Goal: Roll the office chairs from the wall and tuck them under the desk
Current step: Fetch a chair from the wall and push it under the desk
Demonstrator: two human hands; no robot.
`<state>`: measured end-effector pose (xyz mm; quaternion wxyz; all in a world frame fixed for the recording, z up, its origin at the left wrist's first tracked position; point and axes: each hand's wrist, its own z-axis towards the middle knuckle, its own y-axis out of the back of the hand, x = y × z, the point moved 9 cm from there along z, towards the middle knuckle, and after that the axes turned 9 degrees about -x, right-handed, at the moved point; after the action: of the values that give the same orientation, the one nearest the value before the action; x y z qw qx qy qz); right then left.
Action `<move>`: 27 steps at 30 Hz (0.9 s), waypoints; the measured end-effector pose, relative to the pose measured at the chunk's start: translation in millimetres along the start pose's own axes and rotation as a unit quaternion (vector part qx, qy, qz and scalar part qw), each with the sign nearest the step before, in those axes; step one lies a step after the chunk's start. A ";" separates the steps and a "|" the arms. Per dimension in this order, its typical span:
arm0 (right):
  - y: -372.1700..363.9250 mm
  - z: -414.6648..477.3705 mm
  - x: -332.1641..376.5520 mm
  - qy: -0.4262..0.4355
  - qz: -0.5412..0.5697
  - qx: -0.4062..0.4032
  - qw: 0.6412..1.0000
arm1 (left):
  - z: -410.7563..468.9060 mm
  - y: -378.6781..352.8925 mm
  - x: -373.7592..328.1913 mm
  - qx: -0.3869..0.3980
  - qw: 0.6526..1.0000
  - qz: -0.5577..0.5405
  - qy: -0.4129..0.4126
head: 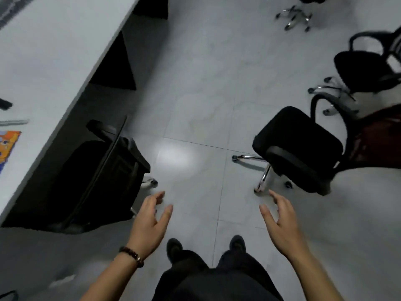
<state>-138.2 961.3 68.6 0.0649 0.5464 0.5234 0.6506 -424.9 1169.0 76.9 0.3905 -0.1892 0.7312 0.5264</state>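
Observation:
A black office chair stands at the left with its seat under the white desk and its backrest toward me. At the right, a second black chair with a chrome wheeled base stands apart on the floor. Further back right is another black chair, and a chrome base of a further chair shows at the top. My left hand hovers open just right of the tucked chair, holding nothing. My right hand is open too, a little short of the second chair's base.
The grey tiled floor runs between the desk and the chairs. Dark desk panels stand under the desk edge. An orange printed sheet lies on the desk at far left. A dark red object is behind the second chair. My feet are below.

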 end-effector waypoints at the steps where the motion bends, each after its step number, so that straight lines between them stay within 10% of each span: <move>1: 22.8 -4.9 -18.1 -0.020 0.017 -0.028 0.999 | 1.8 -16.5 -24.5 0.008 1.000 -0.006 -0.023; 8: 161.3 -32.0 -174.8 -0.124 0.070 -0.157 0.977 | -32.5 -166.4 -182.2 0.030 0.992 -0.031 -0.119; 27: 395.7 96.7 -449.9 -0.163 0.140 -0.188 0.958 | -89.8 -498.0 -430.6 0.060 0.985 -0.064 -0.145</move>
<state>307.5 549.5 62.9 0.1597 0.6905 0.2922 0.6422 152.6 842.3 111.4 0.5363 -0.1335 0.6836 0.4768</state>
